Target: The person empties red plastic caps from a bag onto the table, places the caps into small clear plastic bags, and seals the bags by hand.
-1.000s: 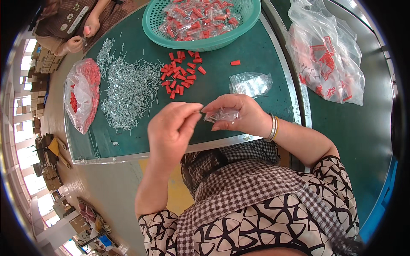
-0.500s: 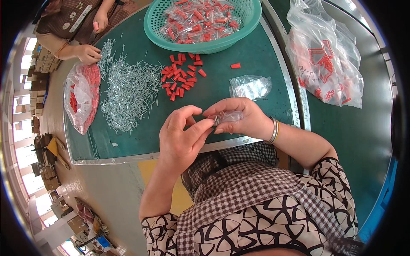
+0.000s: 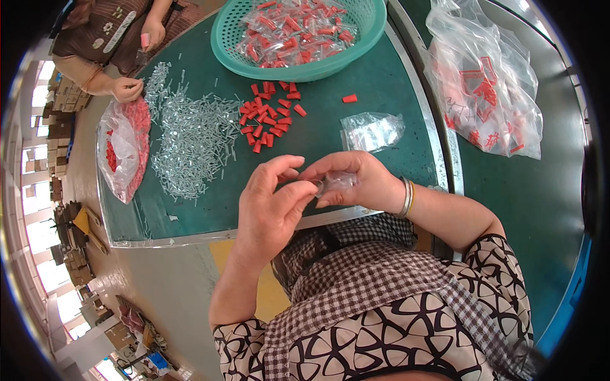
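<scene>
A small clear plastic bag (image 3: 341,181) is held between my hands over the table's near edge. My right hand (image 3: 363,181) is closed round the bag, and silver and gold bangles circle that wrist. My left hand (image 3: 267,202) has its thumb and forefinger pinched at the bag's left end; its other fingers are curled. What lies inside the bag is too blurred to tell. Beyond my hands is a loose group of red tapered plugs (image 3: 272,113). One more red plug (image 3: 349,98) lies apart, near a stack of flat clear bags (image 3: 373,131).
A green perforated basket (image 3: 297,75) holds many filled packets. Silver screws (image 3: 190,143) spread over the left of the table, beside an open bag of red plugs (image 3: 127,149). A co-worker's hand (image 3: 127,89) is near them. At right lies a large clear bag (image 3: 486,95).
My hands stay close together at the small bag, with the fingers slightly shifted. The co-worker's lower hand has moved off the screws toward the bag of red plugs.
</scene>
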`<state>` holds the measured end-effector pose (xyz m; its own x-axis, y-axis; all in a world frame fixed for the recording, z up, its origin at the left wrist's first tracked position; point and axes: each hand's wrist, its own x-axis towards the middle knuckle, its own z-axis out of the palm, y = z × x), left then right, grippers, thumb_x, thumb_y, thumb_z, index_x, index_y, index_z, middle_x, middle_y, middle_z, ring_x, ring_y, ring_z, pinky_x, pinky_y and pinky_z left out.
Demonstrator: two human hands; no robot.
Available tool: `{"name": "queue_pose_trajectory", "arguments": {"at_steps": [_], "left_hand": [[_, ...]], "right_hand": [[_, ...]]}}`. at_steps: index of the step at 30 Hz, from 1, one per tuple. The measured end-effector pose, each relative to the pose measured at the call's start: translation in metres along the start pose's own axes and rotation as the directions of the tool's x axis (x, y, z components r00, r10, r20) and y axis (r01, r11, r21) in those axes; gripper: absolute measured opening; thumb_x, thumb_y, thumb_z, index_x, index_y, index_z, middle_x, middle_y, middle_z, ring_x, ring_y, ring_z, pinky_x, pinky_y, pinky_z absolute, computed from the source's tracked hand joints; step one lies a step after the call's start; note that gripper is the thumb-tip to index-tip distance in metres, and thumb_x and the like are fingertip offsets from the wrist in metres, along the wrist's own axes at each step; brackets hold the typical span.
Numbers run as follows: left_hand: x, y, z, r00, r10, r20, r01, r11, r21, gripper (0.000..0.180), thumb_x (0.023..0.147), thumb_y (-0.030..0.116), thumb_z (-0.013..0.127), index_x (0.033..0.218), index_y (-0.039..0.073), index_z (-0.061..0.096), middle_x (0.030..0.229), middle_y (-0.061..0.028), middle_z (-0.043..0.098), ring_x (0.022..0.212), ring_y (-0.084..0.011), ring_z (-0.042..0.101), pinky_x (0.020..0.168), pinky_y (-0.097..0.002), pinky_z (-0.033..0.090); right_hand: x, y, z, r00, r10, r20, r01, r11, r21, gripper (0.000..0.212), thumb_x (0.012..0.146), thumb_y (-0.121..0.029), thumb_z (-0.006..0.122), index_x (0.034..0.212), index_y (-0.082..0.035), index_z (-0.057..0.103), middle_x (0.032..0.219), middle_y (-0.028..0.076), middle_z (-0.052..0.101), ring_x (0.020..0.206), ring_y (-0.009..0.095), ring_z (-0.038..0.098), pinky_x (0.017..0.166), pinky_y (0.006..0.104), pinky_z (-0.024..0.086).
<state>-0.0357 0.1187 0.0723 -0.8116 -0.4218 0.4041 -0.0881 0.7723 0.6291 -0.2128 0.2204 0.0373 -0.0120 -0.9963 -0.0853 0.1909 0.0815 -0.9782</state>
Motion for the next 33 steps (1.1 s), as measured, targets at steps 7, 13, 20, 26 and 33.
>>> {"name": "queue_pose_trajectory", "arguments": {"at_steps": [7, 13, 20, 26, 33], "left_hand": [[-0.003, 0.005, -0.005, 0.995, -0.08, 0.056, 0.081, 0.996, -0.029, 0.019, 0.075, 0.002, 0.073, 0.093, 0.006, 0.068, 0.113, -0.0108, 0.061, 0.088, -0.0242, 0.063, 0.073, -0.0332, 0.052], [-0.017, -0.068, -0.02, 0.812, -0.464, -0.353, 0.524, 0.847, 0.094, 0.007, 0.082, 0.004, 0.07, 0.089, 0.001, 0.068, 0.08, -0.0075, 0.065, 0.067, -0.0178, 0.06, 0.062, -0.0279, 0.047], [-0.017, -0.097, -0.009, 0.919, -0.309, -0.246, 0.395, 0.714, 0.578, 0.009, 0.081, 0.006, 0.068, 0.088, 0.001, 0.067, 0.078, -0.0135, 0.064, 0.07, -0.0307, 0.063, 0.065, -0.0405, 0.05], [-0.011, -0.101, -0.021, 0.837, -0.511, -0.194, 0.537, 0.702, 0.468, 0.009, 0.081, 0.005, 0.066, 0.089, 0.001, 0.066, 0.08, -0.0151, 0.065, 0.073, -0.0342, 0.064, 0.068, -0.0428, 0.051], [-0.019, -0.107, -0.027, 0.91, -0.39, -0.142, 0.403, 0.746, 0.531, 0.015, 0.081, 0.002, 0.065, 0.095, 0.004, 0.067, 0.085, -0.0141, 0.066, 0.076, -0.031, 0.065, 0.069, -0.0389, 0.052]], "right_hand": [[-0.001, -0.001, 0.002, 0.999, -0.042, -0.033, 0.035, 0.98, -0.195, 0.04, 0.074, -0.014, 0.083, 0.11, -0.005, 0.068, 0.102, 0.007, 0.071, 0.093, 0.015, 0.067, 0.085, 0.0297, 0.054], [0.001, -0.005, 0.002, 0.998, -0.049, -0.05, 0.043, 0.994, -0.105, 0.035, 0.076, -0.006, 0.08, 0.11, -0.005, 0.068, 0.099, 0.004, 0.07, 0.092, 0.012, 0.067, 0.086, 0.0262, 0.054], [0.001, -0.003, 0.002, 0.996, -0.086, -0.01, 0.084, 0.986, -0.146, 0.035, 0.076, -0.006, 0.08, 0.109, -0.006, 0.068, 0.095, 0.002, 0.069, 0.09, 0.011, 0.065, 0.084, 0.0262, 0.054], [0.002, -0.004, 0.002, 0.994, -0.11, 0.011, 0.11, 0.973, -0.202, 0.035, 0.076, -0.007, 0.081, 0.108, -0.005, 0.068, 0.095, 0.002, 0.069, 0.089, 0.011, 0.065, 0.084, 0.0262, 0.054], [0.0, -0.005, 0.001, 0.993, -0.117, 0.0, 0.115, 0.974, -0.194, 0.036, 0.075, -0.006, 0.081, 0.109, -0.006, 0.069, 0.096, 0.003, 0.069, 0.091, 0.012, 0.066, 0.084, 0.0267, 0.054]]}}
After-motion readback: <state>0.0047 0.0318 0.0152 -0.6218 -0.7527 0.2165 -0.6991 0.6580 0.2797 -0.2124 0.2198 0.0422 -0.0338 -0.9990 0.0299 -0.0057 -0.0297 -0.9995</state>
